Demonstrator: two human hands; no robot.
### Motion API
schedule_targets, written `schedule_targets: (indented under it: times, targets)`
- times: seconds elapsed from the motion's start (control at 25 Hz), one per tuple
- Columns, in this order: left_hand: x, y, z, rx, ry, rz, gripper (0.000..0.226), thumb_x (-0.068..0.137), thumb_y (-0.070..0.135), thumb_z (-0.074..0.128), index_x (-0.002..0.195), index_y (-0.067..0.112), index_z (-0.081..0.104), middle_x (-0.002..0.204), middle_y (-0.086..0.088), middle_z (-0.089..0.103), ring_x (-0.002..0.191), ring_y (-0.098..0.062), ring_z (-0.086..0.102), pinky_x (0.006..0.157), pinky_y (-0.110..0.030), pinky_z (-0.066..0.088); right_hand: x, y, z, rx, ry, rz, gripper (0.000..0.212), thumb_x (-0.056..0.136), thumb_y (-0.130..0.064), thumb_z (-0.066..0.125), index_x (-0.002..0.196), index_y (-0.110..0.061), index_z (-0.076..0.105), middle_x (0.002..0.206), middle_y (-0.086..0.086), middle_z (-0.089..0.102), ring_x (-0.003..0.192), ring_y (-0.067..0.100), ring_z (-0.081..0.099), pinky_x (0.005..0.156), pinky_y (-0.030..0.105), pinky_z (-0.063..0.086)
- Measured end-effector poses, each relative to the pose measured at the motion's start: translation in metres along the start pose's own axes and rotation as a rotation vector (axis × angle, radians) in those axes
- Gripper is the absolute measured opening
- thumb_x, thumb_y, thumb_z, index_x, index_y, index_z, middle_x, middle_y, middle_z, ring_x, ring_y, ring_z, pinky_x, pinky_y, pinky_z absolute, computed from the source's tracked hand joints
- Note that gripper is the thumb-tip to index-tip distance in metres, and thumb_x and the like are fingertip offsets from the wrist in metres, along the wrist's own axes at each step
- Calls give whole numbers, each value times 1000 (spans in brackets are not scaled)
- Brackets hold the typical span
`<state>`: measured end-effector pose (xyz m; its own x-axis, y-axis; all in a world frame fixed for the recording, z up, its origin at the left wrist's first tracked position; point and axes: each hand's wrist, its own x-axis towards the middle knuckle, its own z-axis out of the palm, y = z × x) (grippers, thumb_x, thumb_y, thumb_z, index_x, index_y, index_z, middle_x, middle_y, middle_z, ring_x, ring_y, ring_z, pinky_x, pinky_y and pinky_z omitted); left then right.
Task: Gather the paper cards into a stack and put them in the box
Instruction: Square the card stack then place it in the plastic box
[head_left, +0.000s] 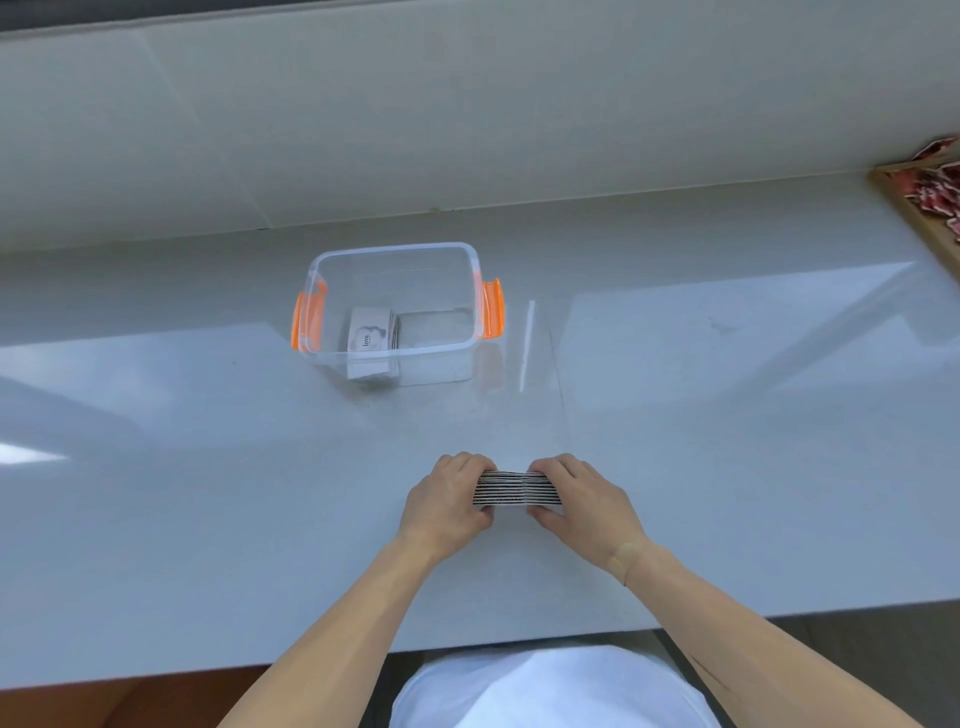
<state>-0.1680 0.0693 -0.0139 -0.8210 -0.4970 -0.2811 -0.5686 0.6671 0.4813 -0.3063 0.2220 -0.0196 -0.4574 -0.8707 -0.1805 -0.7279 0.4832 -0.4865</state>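
A pale glossy bench (727, 467) fills most of the view, backed by a tiled wall; a wooden tray (919, 218) with red-and-white items is seen at the far right edge of the bench. The clear box (470, 291) with orange clips is placed toward the far side of the bench, left of centre, lid off; a clear lid (530, 345) seems to lie just beside its right side, though this is hard to tell against the glare. Some cards (370, 340) are already lodged in the box, at its near-left corner, one face reading "love". A squared stack of cards (517, 489) is held near the front edge of the bench, roughly centred, well apart from the box. The left hand (447, 501) is clenched on the stack's left end and the right hand (584, 501) on its right end, so both grips are closed around the stack, fingers over the top and thumbs at the near side. No loose cards are seen on the bench. Gathering is judged done or nearly so; squaring may be finishing. Left to do: the stack is to be lifted, carried to the box and set inside beside or on the cards already there.
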Motion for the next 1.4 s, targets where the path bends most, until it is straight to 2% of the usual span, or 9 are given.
schedule_targets:
  times: [0.4,0.48,0.6,0.72,0.84,0.96,1.08,1.2,1.4]
  targets:
    - [3,-14,4,-34,-15,-24,35,74,28,61,106,33,51,106,16,58,102,-10,49,70,-35,50,8,-7,4,29,-74,50,32,83,-42,61,111,-37,45,106,-15,55,88,14,59,63,31,46]
    - [4,-18,-4,-286,-32,-93,35,69,25,65,102,32,53,97,13,62,95,-9,53,70,-29,51,9,-11,-3,93,-112,107,32,79,-46,61,106,-40,46,101,-16,59,84,13,60,65,31,46]
    - [1,-27,-20,-955,-74,-248,44,63,13,75,103,21,59,98,3,69,90,-11,63,74,-20,53,13,-25,-18,443,-177,288,32,68,-45,70,95,-37,54,86,-12,67,78,12,63,66,33,50]
    - [-3,-31,-30,-1410,-143,-337,49,67,7,76,112,14,61,104,-4,69,94,-18,66,84,-31,53,16,-47,-24,828,-214,416,31,65,-36,78,90,-31,62,79,-7,71,65,12,65,53,27,50]
    - [-4,-23,-31,-1598,-131,-423,37,75,8,73,108,17,60,104,-5,69,94,-21,66,86,-37,52,16,-66,-19,1027,-220,529,38,67,-34,79,101,-22,65,83,0,72,64,16,66,52,28,50]
    - [-5,-12,-30,-1620,-133,-483,34,79,10,71,111,13,59,106,-10,71,92,-22,67,87,-41,52,15,-79,-12,1182,-246,631,43,71,-35,78,108,-18,64,86,2,71,66,19,65,55,29,49]
    - [-7,-2,-32,-1554,-130,-513,36,78,12,69,113,7,60,102,-11,73,89,-24,68,76,-37,54,16,-86,-11,1239,-265,641,47,73,-39,77,111,-17,60,89,2,70,66,18,62,54,27,47]
    - [-9,3,-35,-1520,-90,-531,35,75,13,68,110,8,62,97,-10,74,85,-24,68,68,-34,55,16,-88,-15,1198,-288,608,47,75,-42,74,112,-18,58,92,0,70,67,16,60,54,26,46]
    - [-12,14,-37,-1496,-32,-510,33,73,14,69,105,10,62,96,-10,74,83,-24,68,70,-34,54,16,-83,-28,1054,-315,539,41,78,-48,68,108,-24,55,96,-6,69,68,12,60,60,26,44]
